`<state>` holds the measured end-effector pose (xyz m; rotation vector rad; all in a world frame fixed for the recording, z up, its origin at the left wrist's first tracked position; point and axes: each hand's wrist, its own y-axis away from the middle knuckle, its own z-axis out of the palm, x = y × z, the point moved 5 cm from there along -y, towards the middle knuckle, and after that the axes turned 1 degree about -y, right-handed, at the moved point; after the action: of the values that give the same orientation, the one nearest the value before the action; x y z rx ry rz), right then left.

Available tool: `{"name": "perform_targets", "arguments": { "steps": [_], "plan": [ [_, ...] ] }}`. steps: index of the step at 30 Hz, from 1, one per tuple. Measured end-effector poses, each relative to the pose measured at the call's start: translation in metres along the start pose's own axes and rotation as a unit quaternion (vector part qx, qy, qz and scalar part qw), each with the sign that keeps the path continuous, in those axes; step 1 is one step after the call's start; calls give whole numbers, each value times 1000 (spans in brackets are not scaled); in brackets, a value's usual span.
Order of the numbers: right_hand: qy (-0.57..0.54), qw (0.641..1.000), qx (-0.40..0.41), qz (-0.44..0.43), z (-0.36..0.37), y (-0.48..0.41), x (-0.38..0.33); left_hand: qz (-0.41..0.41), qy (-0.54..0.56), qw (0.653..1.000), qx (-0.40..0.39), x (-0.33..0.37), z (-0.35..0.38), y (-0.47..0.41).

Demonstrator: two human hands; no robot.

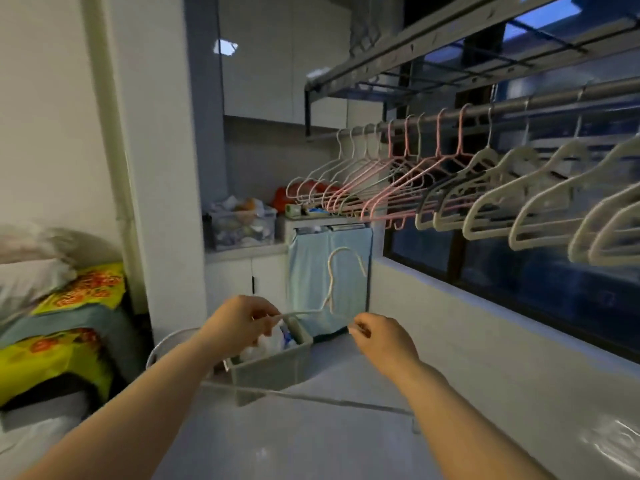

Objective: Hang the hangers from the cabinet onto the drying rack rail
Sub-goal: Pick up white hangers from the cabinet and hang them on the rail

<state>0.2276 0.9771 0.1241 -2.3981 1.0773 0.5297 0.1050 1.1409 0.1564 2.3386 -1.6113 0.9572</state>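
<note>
I hold a thin white hanger [333,271] low in front of me, its hook pointing up. My left hand [239,322] pinches its left shoulder and my right hand [379,336] pinches its right shoulder. The hanger's bottom bar runs below my forearms. Up to the right, the drying rack rail [540,102] carries several white and pink hangers [408,181] side by side. A low white cabinet [247,275] stands at the far wall, doors closed.
A grey bin [273,370] with bags sits on the floor under my hands. A blue cloth [311,271] hangs beside the cabinet. Clutter and a clear box [242,226] rest on the cabinet top. Bedding [59,306] is piled at left; a window ledge [485,306] runs along the right.
</note>
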Motion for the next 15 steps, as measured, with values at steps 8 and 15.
{"name": "perform_targets", "arguments": {
  "steps": [8,15],
  "plan": [
    [17,997,-46,-57,37,-159,-37,-88,-30,987,132,-78,-59,-105],
    [2,994,-54,-92,106,-290,-93,-109,-79,977,165,-173,-114,-203]
  ]
}}
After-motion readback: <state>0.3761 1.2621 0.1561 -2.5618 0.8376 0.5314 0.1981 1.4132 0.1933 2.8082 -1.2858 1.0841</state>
